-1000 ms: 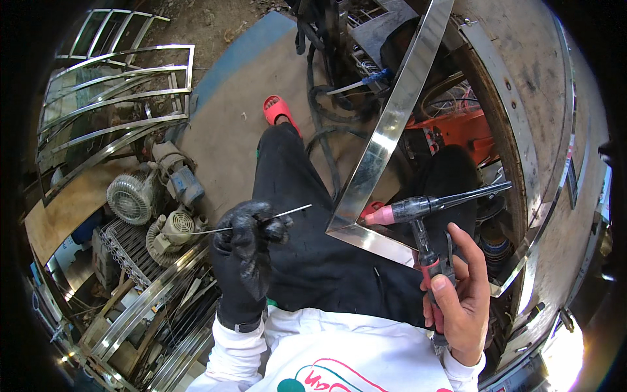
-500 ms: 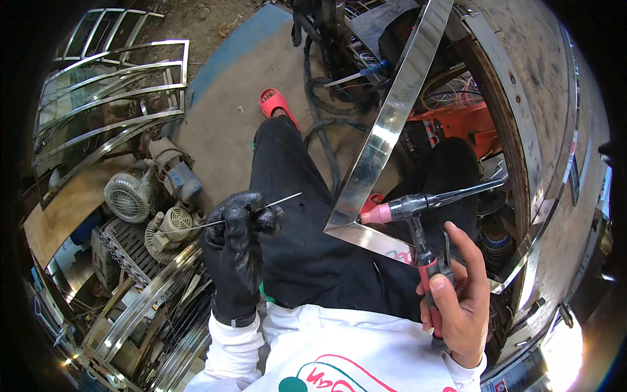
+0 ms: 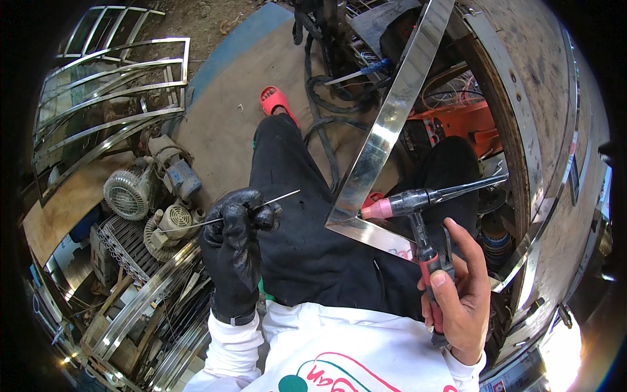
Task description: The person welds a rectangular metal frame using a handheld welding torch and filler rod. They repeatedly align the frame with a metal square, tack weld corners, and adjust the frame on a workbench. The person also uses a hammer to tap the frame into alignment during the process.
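My two hands are apart: my black-gloved left hand [image 3: 234,251] pinches a thin filler rod [image 3: 285,196] between its fingers, and my bare right hand [image 3: 467,291] is wrapped around the handle [image 3: 428,266] of a TIG torch [image 3: 411,202], its pink nozzle [image 3: 379,210] just beside the corner of a shiny mitred metal frame [image 3: 368,173] over my black trousers [image 3: 307,261]. I judge the torch light but lopsided, the nozzle probably brittle, so the handle is where to hold it. The rod looks light, springy and smooth enough to slip; a pinch nearer one end should steady it. The frame looks stiff and slick, best taken by its flats. I can't tell whether the nozzle touches metal, nor see the electrode tip. The long bar [image 3: 386,134] runs off the top, the torch hides the short bar's [image 3: 375,236] end, and the rod's rear blurs against a cream blower [image 3: 177,219]
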`<state>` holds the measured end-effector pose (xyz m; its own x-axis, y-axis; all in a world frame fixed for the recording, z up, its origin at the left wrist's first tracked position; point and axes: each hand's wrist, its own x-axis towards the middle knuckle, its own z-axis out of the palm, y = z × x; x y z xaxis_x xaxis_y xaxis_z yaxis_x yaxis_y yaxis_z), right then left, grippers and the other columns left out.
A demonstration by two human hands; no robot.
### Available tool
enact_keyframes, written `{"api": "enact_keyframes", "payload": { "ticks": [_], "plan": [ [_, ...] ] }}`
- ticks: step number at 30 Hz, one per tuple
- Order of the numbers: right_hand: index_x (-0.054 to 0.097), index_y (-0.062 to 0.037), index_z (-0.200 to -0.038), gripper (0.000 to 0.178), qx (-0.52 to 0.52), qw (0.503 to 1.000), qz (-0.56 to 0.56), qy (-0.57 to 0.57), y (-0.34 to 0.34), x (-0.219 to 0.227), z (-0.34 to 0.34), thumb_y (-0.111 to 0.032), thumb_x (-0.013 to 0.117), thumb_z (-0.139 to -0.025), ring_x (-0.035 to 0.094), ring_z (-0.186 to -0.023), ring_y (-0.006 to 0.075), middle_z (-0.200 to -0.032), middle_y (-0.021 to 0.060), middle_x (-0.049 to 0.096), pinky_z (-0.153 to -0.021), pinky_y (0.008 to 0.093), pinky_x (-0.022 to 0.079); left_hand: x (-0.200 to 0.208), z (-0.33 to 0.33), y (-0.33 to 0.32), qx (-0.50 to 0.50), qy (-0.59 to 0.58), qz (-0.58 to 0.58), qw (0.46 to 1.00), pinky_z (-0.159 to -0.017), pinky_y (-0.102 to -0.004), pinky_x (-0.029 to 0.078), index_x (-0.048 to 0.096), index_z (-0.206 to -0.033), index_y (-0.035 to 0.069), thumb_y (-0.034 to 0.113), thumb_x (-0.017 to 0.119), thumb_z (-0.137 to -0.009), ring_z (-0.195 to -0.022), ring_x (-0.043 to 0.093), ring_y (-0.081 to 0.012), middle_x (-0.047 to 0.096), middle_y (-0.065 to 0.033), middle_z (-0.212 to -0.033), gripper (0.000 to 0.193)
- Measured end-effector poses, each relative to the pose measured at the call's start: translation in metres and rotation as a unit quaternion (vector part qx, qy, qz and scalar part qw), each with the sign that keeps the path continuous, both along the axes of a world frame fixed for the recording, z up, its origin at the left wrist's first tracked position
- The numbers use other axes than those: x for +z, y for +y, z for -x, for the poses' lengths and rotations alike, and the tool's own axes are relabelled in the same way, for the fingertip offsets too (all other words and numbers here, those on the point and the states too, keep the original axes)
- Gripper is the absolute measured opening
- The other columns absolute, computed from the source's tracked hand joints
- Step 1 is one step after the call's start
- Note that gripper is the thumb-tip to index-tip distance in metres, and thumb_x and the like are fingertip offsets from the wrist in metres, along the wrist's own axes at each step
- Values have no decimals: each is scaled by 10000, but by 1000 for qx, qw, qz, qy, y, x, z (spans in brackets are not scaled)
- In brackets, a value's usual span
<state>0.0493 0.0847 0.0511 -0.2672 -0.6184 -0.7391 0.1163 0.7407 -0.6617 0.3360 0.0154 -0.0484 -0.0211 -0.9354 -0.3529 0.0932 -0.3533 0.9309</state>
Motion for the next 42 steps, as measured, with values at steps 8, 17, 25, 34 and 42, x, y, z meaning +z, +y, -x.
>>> {"api": "enact_keyframes", "payload": {
  "ticks": [8, 17, 25, 34, 42],
  "plan": [
    [390, -112, -1579, 714, -17, 1000, 6, -15, 1, -1, 0, -278, 728, -972, 551, -479, 72, -895, 120, 689, -411, 209, 429, -13, -3, 5, 55, 96, 16, 994, -869, -405, 565, 667, -1236, -28, 297, 667, -1041, -961, 692, -225, 716, -121, -1102, 378],
    [377, -112, -1582, 717, -16, 1000, 10, -7, 1, -2, -1, -280, 721, -975, 567, -486, 84, -887, 120, 689, -422, 209, 446, 20, 18, -12, -16, 9, 16, 1000, -874, -379, 522, 617, -1212, 3, 418, 562, -1091, -865, 573, -160, 625, -73, -1018, 436],
    [371, -71, -1571, 636, -9, 1000, 2, -13, -2, 3, 0, -81, 618, -985, 536, -526, 57, -900, 110, 674, -449, 207, 418, 39, 31, -12, -132, -103, 77, 983, -778, -360, 578, 772, -1056, -35, 213, 769, -953, -830, 737, -246, 764, -133, -945, 269],
    [378, -78, -1567, 628, -4, 1000, -3, -12, -3, 3, 1, -78, 613, -985, 540, -530, 59, -884, 103, 660, -450, 209, 419, 44, 38, -15, -155, -115, 70, 979, -799, -361, 575, 770, -1066, -32, 171, 780, -929, -863, 747, -261, 770, -139, -973, 245],
    [373, -80, -1573, 626, -3, 1000, -10, -14, -4, 4, 1, -88, 611, -994, 542, -519, 63, -881, 105, 663, -444, 211, 420, 45, 40, -14, -158, -128, 92, 975, -823, -365, 573, 774, -1072, -22, 130, 787, -913, -899, 747, -267, 772, -145, -989, 220]
  ]
}}
